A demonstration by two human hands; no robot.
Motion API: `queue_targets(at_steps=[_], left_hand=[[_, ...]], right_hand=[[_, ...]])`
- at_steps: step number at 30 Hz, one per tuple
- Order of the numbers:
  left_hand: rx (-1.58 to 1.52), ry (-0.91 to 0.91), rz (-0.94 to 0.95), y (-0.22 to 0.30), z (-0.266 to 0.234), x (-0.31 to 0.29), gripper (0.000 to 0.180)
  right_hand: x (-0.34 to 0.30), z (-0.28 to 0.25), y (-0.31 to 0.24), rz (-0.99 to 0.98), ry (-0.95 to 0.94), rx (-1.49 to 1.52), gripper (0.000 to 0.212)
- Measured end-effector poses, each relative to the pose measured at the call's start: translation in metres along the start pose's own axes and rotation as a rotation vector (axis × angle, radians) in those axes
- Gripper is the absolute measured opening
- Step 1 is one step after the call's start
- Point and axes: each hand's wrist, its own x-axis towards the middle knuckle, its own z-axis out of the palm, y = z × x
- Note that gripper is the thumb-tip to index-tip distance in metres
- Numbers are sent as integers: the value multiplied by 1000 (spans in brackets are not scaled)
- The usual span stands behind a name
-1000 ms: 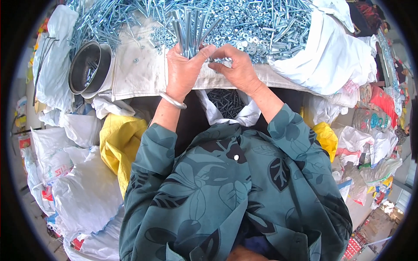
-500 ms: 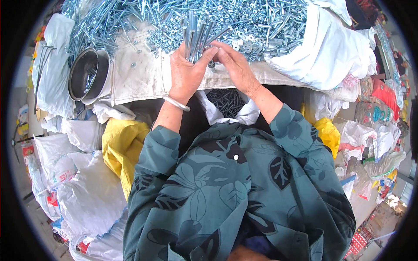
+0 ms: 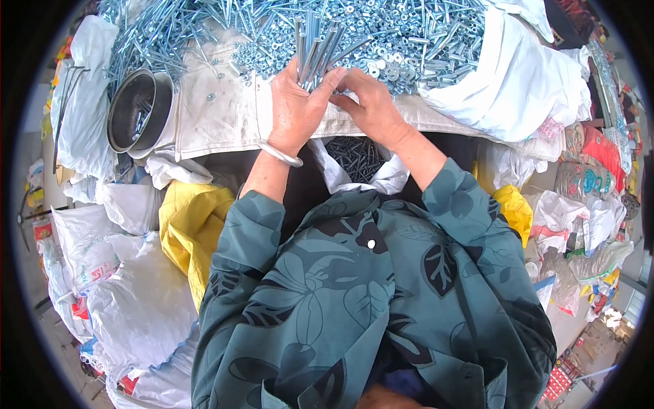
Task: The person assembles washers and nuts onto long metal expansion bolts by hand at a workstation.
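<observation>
My left hand is closed round a bundle of long silvery bolts, which stick up in a fan above the fingers. Close against it, my right hand has its thumb and fingers pinched together at the lower end of the bundle. Whatever those fingertips grip is too small or hidden to make out. Just beyond both hands spreads a heap of loose nuts and washers on a pale cloth.
Long thin bolts lie piled at the far left. A dark round pan with a few bolts inside stands at the left. Dark screws fill a white bag below my hands. White sacking lies at the right.
Both hands have shifted slightly right with the bundle. The bolt end seen below my right fingertips earlier no longer shows, and the right fingers are more curled.
</observation>
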Motion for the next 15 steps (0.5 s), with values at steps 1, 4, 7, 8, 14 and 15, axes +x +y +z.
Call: queue_targets(at_steps=[1,4,7,8,14,15], left_hand=[[4,-16,5,0,-1,1,24],[14,-37,-4,-3,-2,3,24],[7,-31,-16,0,1,3,24],[-6,-19,-16,3,2,3,24],[46,-13,-3,4,3,2,26],[46,-18,-3,2,4,2,26]], right_hand=[[4,-5,2,-2,-78,89,18],[11,-14,3,73,-202,256,20],[12,-16,7,100,-227,220,24],[12,-16,7,100,-226,220,24],[19,-10,-11,187,-209,-141,34],[17,-1,-4,150,-129,-179,34]])
